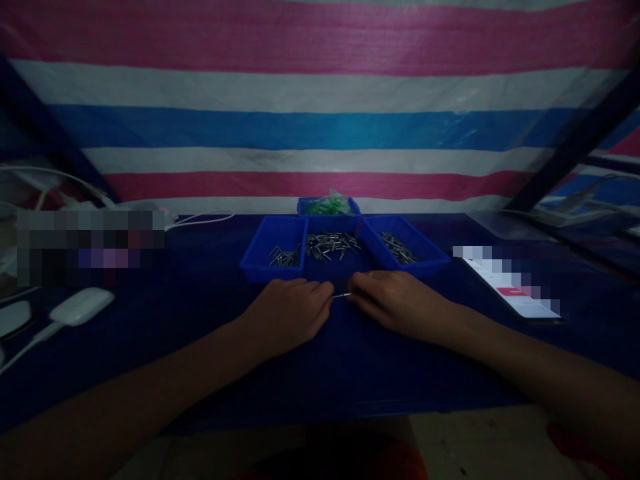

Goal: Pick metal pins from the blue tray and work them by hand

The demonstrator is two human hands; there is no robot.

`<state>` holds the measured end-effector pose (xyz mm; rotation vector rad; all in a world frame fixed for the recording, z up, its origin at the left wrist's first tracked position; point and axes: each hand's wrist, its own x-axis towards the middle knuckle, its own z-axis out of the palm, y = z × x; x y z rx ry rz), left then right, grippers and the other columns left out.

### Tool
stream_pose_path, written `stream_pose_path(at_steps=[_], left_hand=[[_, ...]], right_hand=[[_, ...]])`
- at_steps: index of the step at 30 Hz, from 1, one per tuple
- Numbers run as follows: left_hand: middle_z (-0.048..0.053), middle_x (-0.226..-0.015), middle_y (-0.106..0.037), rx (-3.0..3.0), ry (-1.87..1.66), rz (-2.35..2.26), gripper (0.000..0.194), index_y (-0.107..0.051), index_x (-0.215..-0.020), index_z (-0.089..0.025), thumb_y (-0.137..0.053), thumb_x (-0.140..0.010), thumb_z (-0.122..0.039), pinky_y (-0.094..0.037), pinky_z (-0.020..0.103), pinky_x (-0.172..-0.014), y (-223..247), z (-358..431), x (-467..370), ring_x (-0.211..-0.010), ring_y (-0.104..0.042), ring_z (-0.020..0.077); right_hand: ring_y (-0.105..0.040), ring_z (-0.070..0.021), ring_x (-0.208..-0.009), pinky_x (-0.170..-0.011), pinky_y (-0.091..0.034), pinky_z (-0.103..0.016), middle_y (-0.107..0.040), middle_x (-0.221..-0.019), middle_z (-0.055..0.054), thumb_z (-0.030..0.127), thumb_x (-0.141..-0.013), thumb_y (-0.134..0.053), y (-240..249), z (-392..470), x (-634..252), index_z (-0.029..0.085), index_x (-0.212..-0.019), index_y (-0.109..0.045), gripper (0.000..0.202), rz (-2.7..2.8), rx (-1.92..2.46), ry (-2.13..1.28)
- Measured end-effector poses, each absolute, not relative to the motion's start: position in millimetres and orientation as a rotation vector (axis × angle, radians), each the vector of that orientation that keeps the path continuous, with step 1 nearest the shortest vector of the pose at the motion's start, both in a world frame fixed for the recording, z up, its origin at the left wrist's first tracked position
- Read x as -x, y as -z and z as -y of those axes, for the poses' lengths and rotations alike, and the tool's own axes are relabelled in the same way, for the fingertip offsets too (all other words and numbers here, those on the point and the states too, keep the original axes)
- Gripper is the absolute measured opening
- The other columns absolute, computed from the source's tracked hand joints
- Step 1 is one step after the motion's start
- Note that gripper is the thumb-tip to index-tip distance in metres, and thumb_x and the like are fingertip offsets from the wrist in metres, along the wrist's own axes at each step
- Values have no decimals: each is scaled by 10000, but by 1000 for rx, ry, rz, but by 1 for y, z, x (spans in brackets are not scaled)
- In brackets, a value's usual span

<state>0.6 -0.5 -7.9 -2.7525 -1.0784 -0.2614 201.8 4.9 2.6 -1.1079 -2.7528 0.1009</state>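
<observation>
A slim metal pin (342,295) spans the small gap between my two hands above the blue table. My left hand (290,310) is closed, its thumb and forefinger pinching the pin's left end. At the pin's right end the fingers of my right hand (393,300) are closed round it; their tips are partly hidden. Just beyond my hands, similar metal pins (333,245) lie in a loose heap between two blue bins. The left bin (273,233) holds a small pile of pins, and the right bin (420,243) holds another.
Behind the heap stands a blue bin (303,207) with green plastic-wrapped contents. To the right lies a lit phone (530,303). A white charger (83,307) and cables are at the left. A striped sheet (320,130) hangs behind the table (345,373).
</observation>
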Motion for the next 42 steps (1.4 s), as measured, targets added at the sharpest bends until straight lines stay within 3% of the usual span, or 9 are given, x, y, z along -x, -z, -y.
stream_pose_path(at_steps=[10,26,42], left_hand=[[-6,-655,-562,2736,248,1146,180,-492,-789,-172,-351,-868,-249,-375,230,-519,4,2,-2,-596,-539,127],[-12,-739,-551,2732,214,1043,70,-468,-818,-183,-414,-850,-214,-380,236,-518,7,2,-1,-669,-542,144],[2,-710,-592,2780,162,1118,163,-475,-835,-177,-337,-877,-253,-392,245,-507,17,-2,-3,-632,-576,153]], right_hand=[[-493,-118,-601,-562,-339,-244,-532,-692,-19,259,-907,-319,-1,-5,-202,152,-857,-494,210,2771,1099,-47],[-475,-112,-580,-529,-337,-232,-514,-698,-5,185,-813,-437,-2,-4,-202,173,-803,-432,16,2757,1128,-127],[-518,-132,-674,-631,-399,-253,-539,-758,-34,262,-901,-350,6,-12,-202,163,-817,-474,179,2792,1023,-116]])
